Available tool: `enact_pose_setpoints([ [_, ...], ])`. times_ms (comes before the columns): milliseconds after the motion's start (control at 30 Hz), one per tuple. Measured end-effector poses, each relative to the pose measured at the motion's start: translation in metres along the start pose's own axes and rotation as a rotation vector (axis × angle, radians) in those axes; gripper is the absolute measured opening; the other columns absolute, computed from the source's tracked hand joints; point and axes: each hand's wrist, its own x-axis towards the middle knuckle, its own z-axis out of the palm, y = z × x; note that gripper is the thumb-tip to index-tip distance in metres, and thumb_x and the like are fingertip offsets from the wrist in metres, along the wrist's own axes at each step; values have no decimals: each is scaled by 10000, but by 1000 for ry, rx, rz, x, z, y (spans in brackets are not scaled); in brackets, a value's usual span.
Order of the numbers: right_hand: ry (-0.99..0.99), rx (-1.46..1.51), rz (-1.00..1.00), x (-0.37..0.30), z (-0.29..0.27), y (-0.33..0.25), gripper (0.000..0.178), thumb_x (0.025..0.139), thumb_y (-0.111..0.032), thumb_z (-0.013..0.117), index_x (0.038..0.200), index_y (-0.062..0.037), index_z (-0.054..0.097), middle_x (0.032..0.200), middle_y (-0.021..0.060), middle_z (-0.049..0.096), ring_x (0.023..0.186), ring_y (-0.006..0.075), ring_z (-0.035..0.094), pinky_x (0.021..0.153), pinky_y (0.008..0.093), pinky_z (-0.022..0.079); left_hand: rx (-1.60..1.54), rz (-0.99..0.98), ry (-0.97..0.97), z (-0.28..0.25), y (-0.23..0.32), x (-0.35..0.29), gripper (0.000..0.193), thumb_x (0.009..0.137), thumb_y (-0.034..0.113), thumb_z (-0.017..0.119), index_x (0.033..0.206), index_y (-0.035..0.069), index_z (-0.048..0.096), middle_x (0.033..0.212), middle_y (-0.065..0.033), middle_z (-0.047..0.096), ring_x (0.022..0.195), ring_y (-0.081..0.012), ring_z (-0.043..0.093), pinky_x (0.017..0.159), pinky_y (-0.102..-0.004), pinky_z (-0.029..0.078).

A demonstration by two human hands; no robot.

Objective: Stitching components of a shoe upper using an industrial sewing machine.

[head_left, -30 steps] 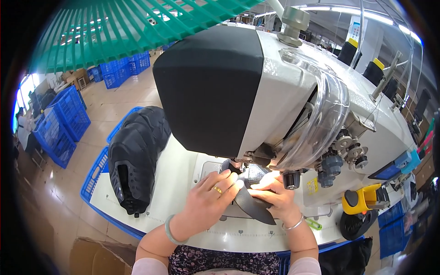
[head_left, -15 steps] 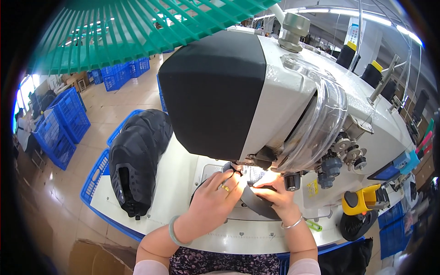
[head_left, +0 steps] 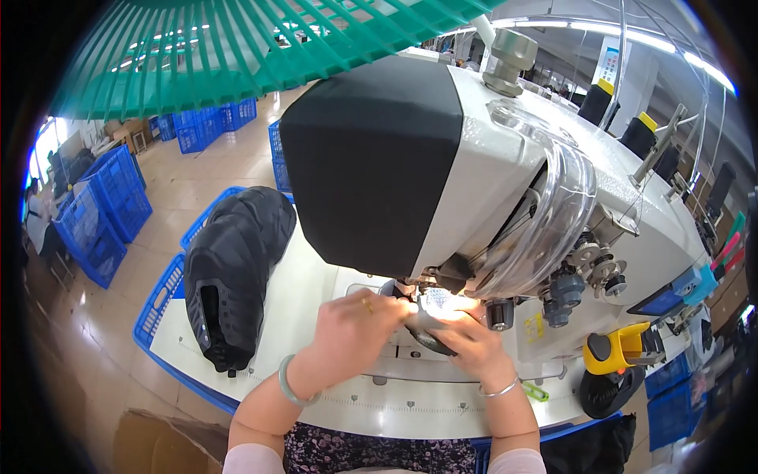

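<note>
Right under the sewing machine, a dark, curved piece sits at the brightly lit needle area, between the person's two hands. The left hand is mostly closed, fingertips drawn together in a pinch on the piece's left edge. The right hand touches the piece from the other side, fingers bent and only slightly apart; whether it grips or merely presses, I cannot tell. A pale patterned patch shows in the glare between them.

On the left side of the white worktop lies a row of nested black shoe uppers, beside a blue basket. A small green tool lies near the right wrist, with a yellow device farther right.
</note>
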Motion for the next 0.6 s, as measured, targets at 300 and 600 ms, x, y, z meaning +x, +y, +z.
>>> enact_pose_setpoints([
  [300, -105, 17, 73, -1, -5, -7, 379, 674, -73, 700, 1052, -97, 694, 1118, 0, 629, 977, 252, 583, 811, 460, 402, 188, 24, 69, 11, 12, -5, 275, 683, 28, 673, 953, 75, 691, 914, -16, 654, 798, -199, 617, 655, -312, 523],
  [600, -55, 40, 91, -2, -1, -10, 413, 693, -92, 715, 1103, -62, 681, 1103, 21, 621, 983, 273, 565, 807, 457, 386, 236, 38, 33, 10, 17, -7, 308, 675, 2, 651, 976, 58, 691, 1000, -17, 641, 903, -204, 612, 713, -319, 538],
])
